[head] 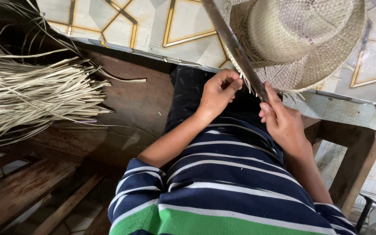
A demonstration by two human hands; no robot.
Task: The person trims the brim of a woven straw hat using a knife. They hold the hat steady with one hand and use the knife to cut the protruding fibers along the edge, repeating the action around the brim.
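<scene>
1. Gripping a long dark blade (233, 45) with the right hand (283, 124), fingers closed around its near end; blade running up and to the left across the scene.
2. Pinching loose straw ends at the hat brim with the left hand (216, 93), fingers curled shut, just left of the blade.
3. Resting at far right, above both hands: woven straw hat (301, 39), crown facing the camera, frayed strands hanging from the near brim edge.
4. Lying at far left on a dark wooden bench (127, 104): bundle of pale straw strips (31, 95), well apart from the hands.
5. Filling the near centre: striped blue, white and green shirt (223, 187).
</scene>
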